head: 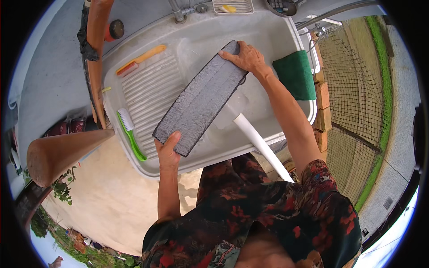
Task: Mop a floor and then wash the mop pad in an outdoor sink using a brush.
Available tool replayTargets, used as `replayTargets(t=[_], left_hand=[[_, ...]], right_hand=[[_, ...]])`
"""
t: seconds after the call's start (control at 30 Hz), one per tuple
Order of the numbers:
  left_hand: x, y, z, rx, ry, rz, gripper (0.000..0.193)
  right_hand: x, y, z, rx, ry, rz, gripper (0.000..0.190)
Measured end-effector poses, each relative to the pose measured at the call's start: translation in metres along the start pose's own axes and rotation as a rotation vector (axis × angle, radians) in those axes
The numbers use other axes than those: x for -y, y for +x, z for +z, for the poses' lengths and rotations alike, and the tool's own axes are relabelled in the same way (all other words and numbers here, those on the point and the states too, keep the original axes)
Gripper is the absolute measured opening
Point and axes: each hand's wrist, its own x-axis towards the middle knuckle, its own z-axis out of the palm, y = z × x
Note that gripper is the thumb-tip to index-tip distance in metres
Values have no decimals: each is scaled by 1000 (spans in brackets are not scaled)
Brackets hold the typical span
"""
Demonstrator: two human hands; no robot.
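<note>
A grey microfibre flat mop pad (202, 98) with a dark bound edge stretches slantwise above the utility sink (268, 37). My left hand (168, 150) grips its near left end, thumb on top. At the far right end, my right hand (248, 58) pinches the other end between thumb and fingers. Under the pad's left part lies the sink's ribbed washboard (150, 87). A scrub brush with a yellow handle (142, 58) rests at the board's upper side. Closer to my left hand lies a green-handled brush (130, 134) with white bristles.
A green cloth (296, 75) hangs over the sink's right rim. A white tube (263, 147) leans against the front edge. Wooden poles (70, 157) stand at the left. Behind the sink are a faucet (177, 13) and a soap dish (233, 6). Bricks (322, 95) and netting (352, 83) flank the right.
</note>
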Motion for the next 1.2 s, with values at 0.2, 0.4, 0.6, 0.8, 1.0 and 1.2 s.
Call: replayTargets(t=[0.2, 0.4, 0.6, 0.8, 1.0, 1.2], left_hand=[[-4, -6, -4, -58, 11, -8, 43], [-3, -9, -8, -27, -12, 11, 47], [-7, -11, -10, 7, -25, 15, 48], [-9, -11, -6, 5, -49, -2, 48], [-10, -13, -13, -30, -37, -15, 47], [-8, -7, 1, -11, -60, -47, 46]], right_hand=[[7, 11, -8, 80, 8, 91, 91], [7, 15, -13, 115, 8, 99, 75], [3, 22, -1, 64, 69, 126, 64], [-21, 41, 16, -45, 103, 115, 57], [-27, 30, 32, -101, 560, 286, 49], [-105, 74, 81, -150, 1374, 668, 31]])
